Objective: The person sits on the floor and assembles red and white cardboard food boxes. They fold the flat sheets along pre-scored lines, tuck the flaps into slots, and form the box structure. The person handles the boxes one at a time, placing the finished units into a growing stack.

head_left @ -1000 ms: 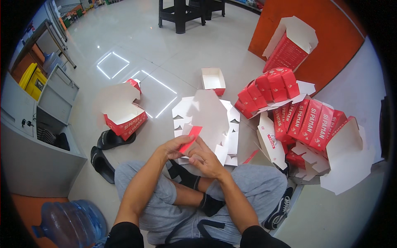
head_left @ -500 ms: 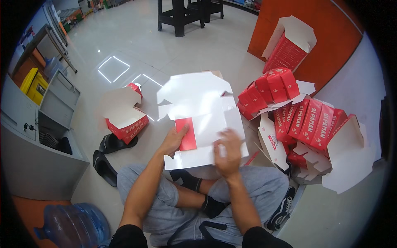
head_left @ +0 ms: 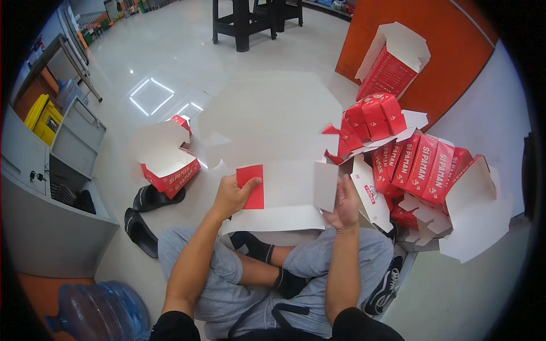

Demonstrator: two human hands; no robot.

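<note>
An unfolded cardboard box (head_left: 284, 187), white inside with a red flap (head_left: 250, 186) at its left, spans the space above my crossed legs. My left hand (head_left: 232, 196) grips it at that red flap, thumb lying on the red face and the other fingers mostly hidden. Along the right edge, a white side flap (head_left: 325, 184) stands folded up. Against the outer side of this flap rests my right hand (head_left: 344, 207), palm turned inward and fingers stretched upward, partly hidden by the flap. The far panel of the cardboard is wide, pale and slightly blurred.
Folded red boxes (head_left: 429, 165) are piled at the right, a tall stack (head_left: 389, 71) behind them. One open red-and-white box (head_left: 170, 176) sits at the left near black slippers (head_left: 142, 233). A large water bottle (head_left: 102, 312) lies at lower left; black stools (head_left: 243, 25) stand far ahead.
My right hand has moved outward to the cardboard's right edge, and the side flap there is now raised. The far panel has tilted and spread out wider. My left hand keeps its grip.
</note>
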